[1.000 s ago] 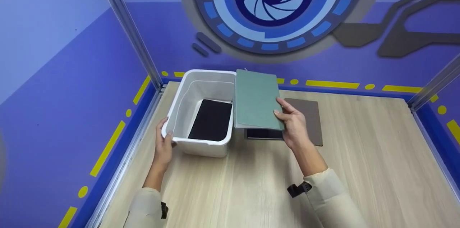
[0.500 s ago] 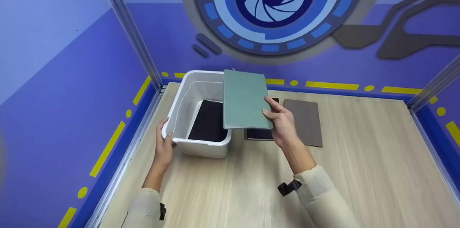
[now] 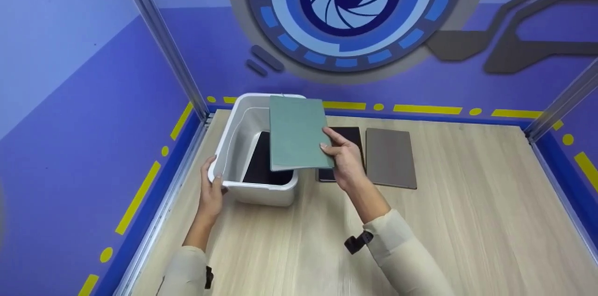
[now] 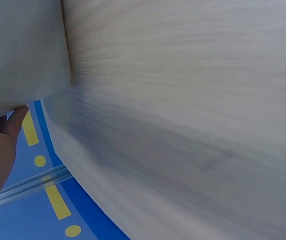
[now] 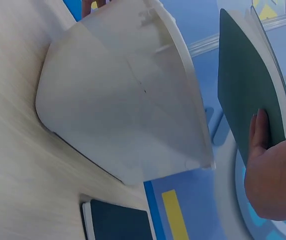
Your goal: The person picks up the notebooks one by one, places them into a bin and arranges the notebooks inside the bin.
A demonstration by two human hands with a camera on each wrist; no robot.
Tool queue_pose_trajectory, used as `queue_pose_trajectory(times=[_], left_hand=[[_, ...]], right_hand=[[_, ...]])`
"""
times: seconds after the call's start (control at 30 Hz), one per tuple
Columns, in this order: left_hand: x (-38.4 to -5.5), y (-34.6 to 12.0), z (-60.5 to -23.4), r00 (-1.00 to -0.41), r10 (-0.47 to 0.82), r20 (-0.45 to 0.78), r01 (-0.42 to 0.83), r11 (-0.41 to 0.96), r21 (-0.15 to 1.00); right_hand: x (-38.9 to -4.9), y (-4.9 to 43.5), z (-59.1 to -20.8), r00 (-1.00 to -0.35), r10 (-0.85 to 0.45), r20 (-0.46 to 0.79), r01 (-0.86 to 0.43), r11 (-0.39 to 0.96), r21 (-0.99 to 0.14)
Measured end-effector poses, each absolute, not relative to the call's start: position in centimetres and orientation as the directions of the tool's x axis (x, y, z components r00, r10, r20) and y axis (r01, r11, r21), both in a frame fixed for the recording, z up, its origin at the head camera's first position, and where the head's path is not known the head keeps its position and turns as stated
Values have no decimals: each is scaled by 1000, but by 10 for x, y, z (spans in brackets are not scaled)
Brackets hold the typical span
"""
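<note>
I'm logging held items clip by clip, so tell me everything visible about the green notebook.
The green notebook has a plain, muted green cover, perhaps card or leather-like, with no lettering visible on top. Pale pages show along its edges, and its covers stand slightly apart. The right hand holds it by its right edge, near the lower corner, with fingers against the underside. It is roughly level above the right side of the white bin, overhanging the rim; the right wrist view shows them apart.

The head view is bright and evenly lit, with soft-edged shadows on the wooden desk [image 3: 467,221] beside the white bin [image 3: 264,197]. The wrist views look hazier; in the left, a broad grey shadow crosses the softly blurred desk.
</note>
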State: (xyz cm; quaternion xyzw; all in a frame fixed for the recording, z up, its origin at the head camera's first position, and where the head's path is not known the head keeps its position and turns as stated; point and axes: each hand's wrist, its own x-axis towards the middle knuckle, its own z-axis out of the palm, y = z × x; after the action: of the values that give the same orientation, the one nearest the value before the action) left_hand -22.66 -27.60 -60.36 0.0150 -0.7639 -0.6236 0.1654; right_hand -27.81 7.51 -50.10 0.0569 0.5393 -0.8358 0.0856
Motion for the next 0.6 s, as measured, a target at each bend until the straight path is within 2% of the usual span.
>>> queue_pose_trajectory(times=[0.33,0.6], left_hand=[[-225,-278,-602,-948,-226,222,179,198,964],[-225,-275,-604,-936,-216,277,230,221,948]], right_hand=[[-283,47,-505,-976,-89,-199,218,-415,-883],[-286,30,-514,-967,-67,-247,251,-434,-865]])
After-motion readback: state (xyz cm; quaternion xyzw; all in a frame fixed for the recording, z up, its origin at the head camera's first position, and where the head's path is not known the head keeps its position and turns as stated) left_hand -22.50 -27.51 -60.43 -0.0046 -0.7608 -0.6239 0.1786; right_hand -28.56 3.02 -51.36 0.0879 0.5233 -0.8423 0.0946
